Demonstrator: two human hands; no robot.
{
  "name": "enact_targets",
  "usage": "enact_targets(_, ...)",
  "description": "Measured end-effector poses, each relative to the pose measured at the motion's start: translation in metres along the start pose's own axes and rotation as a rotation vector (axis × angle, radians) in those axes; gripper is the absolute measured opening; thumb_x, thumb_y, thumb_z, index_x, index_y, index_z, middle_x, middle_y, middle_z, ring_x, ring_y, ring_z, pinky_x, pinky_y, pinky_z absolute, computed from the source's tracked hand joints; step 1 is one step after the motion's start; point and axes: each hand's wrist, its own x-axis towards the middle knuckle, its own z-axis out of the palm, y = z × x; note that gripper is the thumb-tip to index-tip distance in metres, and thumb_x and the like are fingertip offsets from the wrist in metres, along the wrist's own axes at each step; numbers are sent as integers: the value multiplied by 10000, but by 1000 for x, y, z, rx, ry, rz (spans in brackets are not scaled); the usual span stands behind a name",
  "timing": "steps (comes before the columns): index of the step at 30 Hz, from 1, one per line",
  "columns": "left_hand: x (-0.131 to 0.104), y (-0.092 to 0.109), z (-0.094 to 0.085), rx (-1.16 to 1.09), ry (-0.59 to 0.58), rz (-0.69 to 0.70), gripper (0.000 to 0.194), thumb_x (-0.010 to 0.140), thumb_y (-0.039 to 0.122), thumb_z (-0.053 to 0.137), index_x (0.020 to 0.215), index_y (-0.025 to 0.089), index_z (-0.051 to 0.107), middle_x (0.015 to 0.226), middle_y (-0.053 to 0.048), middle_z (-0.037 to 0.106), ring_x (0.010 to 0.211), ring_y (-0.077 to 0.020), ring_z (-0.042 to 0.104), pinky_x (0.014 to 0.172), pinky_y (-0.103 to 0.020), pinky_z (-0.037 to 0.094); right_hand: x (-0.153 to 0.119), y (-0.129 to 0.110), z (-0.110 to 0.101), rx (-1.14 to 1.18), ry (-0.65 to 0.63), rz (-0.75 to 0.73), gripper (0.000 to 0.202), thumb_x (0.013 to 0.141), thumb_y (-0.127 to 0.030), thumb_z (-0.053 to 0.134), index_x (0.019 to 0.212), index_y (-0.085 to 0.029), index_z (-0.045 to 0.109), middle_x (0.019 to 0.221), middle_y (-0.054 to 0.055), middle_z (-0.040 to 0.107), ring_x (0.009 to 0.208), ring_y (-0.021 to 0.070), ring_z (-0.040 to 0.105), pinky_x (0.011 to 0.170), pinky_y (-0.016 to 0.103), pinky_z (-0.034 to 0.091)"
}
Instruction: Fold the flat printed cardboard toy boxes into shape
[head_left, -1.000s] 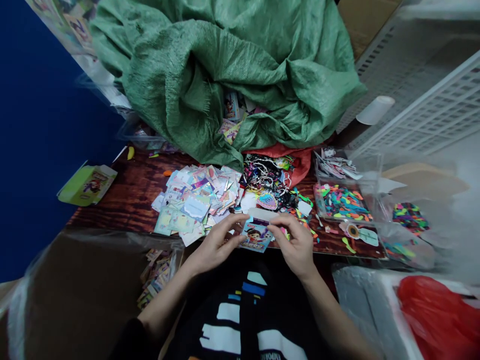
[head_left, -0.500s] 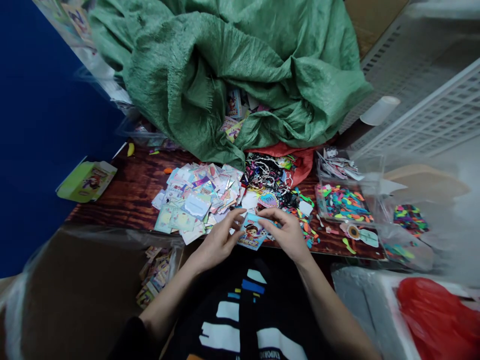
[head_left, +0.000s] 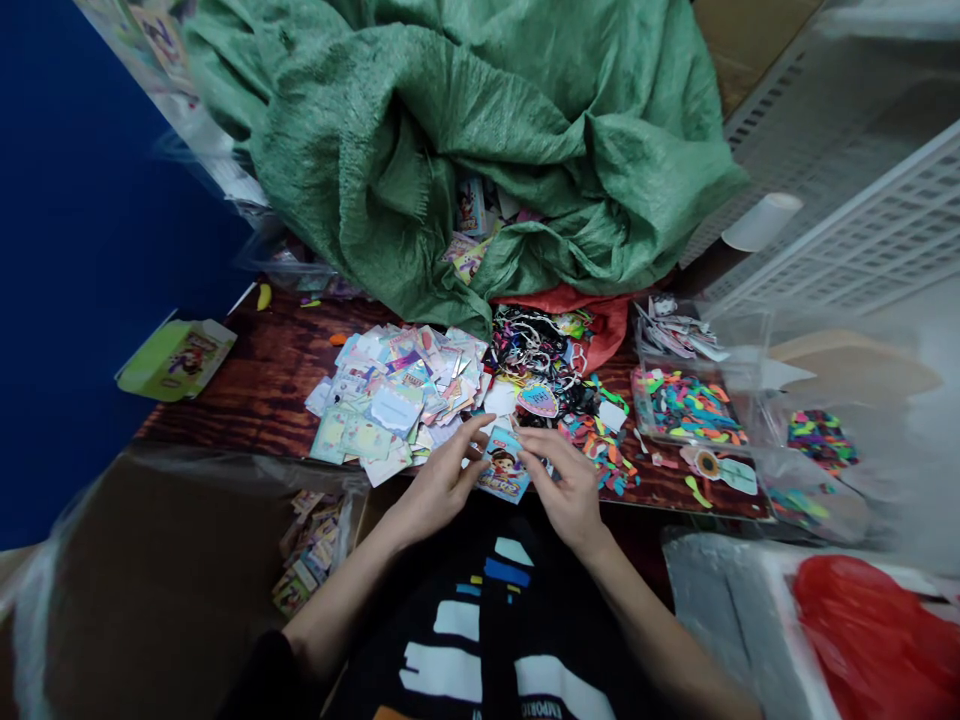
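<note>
A small blue packet (head_left: 504, 474) with a cartoon girl on it is held upright near the table's front edge. My left hand (head_left: 450, 468) pinches its left side between thumb and fingers. At the packet's upper right, my right hand (head_left: 564, 480) has its fingers closed on the top edge. Behind and left lies a heap of pastel cards (head_left: 401, 400). Beyond the packet is a tangle of black and white cords (head_left: 529, 345), with a heart-shaped card (head_left: 538, 401) in front of it. Small colourful pieces (head_left: 607, 455) are scattered right of my right hand.
A large green sack (head_left: 487, 110) covers the back of the table. Clear bins of colourful pieces (head_left: 686, 405) stand at the right. A green box (head_left: 180, 360) sits at the left corner. Below the left edge, a carton (head_left: 187, 580) stands beside several packets (head_left: 315, 550).
My right hand has shifted slightly left and down along the packet, its fingers more closed. My left hand stays in about the same place.
</note>
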Motion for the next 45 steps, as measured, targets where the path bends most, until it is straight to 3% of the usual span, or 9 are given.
enact_targets(8,3,3,0,20,-101,83,391,965,141,472,1334,260,526,1238,-74,633,1078,-192,602,963,-347,490,-5,7,-6,16,-126,-41,191,940,-192,596,1045,-242,747,1008,72,739,940,194,705,807,330,579)
enact_targets(16,6,-11,0,-116,-136,-145,436,928,221,526,1363,235,521,1214,-95,608,993,-209,603,849,-342,535,-8,26,-1,-28,-210,75,206,957,-259,566,1071,-225,735,1000,74,727,951,206,695,827,329,566)
enact_targets(19,9,-11,-2,-211,-144,-236,575,919,332,572,1468,278,409,1187,-86,571,859,-176,589,698,-290,535,-3,23,4,-36,-185,127,209,943,-272,579,1093,-235,720,1012,65,725,951,211,695,823,330,563)
enact_targets(25,18,-14,0,-268,-61,-258,662,861,405,658,1451,233,412,1060,-69,610,834,-185,567,673,-278,500,20,14,8,-15,-119,102,185,926,-300,590,1046,-238,716,1030,56,738,993,216,685,882,348,541)
enact_targets(29,18,-22,-6,-425,26,-255,631,841,394,686,1389,223,425,1129,-78,630,952,-213,614,748,-284,506,28,28,-8,-43,58,209,223,929,-372,568,998,-218,714,979,61,740,872,209,694,797,351,548)
enact_targets(32,14,-29,-14,-438,49,-294,615,827,411,702,1348,233,428,1095,-60,639,870,-181,615,648,-234,479,22,44,-17,-69,158,291,249,911,-403,572,969,-206,713,929,65,747,791,210,696,721,342,553)
enact_targets(35,10,-35,-15,-482,46,-338,636,810,456,707,1341,240,429,1036,-42,642,780,-162,606,581,-220,454,12,52,-14,-103,96,269,234,916,-386,564,938,-208,714,892,62,746,777,212,695,709,342,553)
enact_targets(38,11,-34,-13,-548,39,-331,646,816,489,696,1351,223,451,984,-38,650,829,-179,626,686,-264,486,8,51,-7,-177,24,170,206,936,-335,550,914,-213,715,907,65,741,855,219,690,768,350,542)
enact_targets(45,13,-29,-16,-460,61,-281,621,831,514,685,1338,203,505,898,-23,625,764,-156,587,662,-247,444,15,46,-6,-210,30,123,210,943,-322,541,925,-213,720,881,58,733,827,212,680,741,335,530)
